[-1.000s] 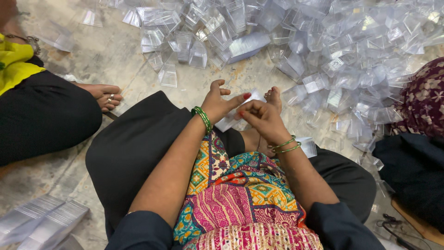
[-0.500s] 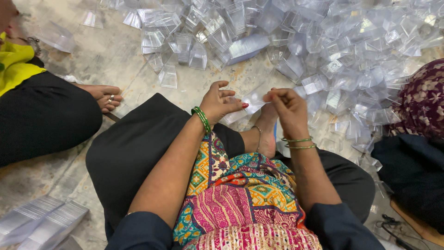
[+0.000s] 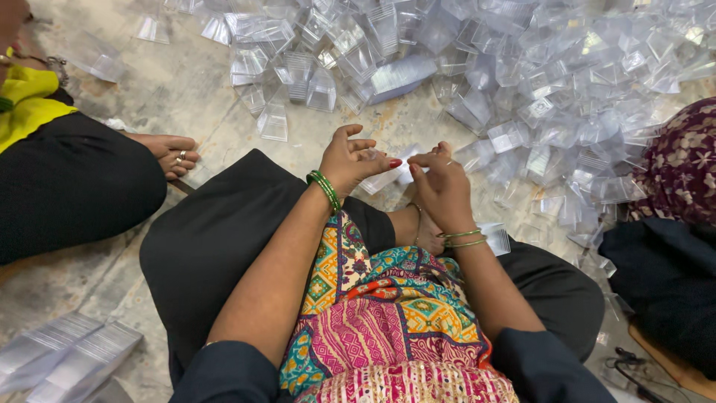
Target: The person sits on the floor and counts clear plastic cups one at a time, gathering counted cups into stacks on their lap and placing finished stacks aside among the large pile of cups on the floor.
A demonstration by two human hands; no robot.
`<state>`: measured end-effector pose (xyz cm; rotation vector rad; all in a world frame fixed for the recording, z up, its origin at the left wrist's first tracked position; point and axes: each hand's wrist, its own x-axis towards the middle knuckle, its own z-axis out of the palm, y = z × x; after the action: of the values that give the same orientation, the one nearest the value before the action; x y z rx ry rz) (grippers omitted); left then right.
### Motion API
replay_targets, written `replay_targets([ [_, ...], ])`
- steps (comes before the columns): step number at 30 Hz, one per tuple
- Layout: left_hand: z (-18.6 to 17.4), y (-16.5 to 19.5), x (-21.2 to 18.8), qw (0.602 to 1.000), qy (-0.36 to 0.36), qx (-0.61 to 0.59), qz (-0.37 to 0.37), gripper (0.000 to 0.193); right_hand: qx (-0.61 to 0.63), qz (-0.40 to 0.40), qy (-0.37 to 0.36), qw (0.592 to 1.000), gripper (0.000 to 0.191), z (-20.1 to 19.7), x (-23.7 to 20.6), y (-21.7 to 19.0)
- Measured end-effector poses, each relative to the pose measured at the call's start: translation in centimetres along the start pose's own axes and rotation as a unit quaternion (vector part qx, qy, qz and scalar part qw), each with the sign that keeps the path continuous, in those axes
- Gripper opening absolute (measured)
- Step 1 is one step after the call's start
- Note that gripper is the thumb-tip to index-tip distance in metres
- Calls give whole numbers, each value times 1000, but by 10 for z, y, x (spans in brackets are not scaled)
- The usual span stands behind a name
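Left hand (image 3: pixel 350 158) and right hand (image 3: pixel 441 186) pinch one clear plastic piece (image 3: pixel 393 174) between them above the lap; both grips narrow, holding it. Step: forming the piece. Next move likely needs firm, aligned fingertip pressure.

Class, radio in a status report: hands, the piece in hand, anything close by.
Left hand and right hand together pinch one clear plastic piece. Big heap of clear plastic pieces lies just ahead on the floor. Another person's foot to the left.
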<state>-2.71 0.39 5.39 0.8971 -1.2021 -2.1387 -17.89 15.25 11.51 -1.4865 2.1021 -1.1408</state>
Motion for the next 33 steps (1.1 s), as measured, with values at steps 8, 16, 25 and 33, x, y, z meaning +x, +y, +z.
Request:
replay_targets([
  [8, -1, -11, 1, 998, -14, 58, -11, 112, 138, 14, -102, 985, 12, 5, 2, 11],
  [16, 4, 1, -6, 985, -67, 155, 26, 119, 291, 142, -78, 943, 15, -10, 1, 23],
  [25, 4, 11, -9, 990, -70, 122, 22, 124, 5, 45, 79, 996, 13, -33, 4, 7],
  [33, 7, 20, -18, 960, -78, 196, 184, 120, -298, -169, 30, 939, 12, 13, -5, 24],
])
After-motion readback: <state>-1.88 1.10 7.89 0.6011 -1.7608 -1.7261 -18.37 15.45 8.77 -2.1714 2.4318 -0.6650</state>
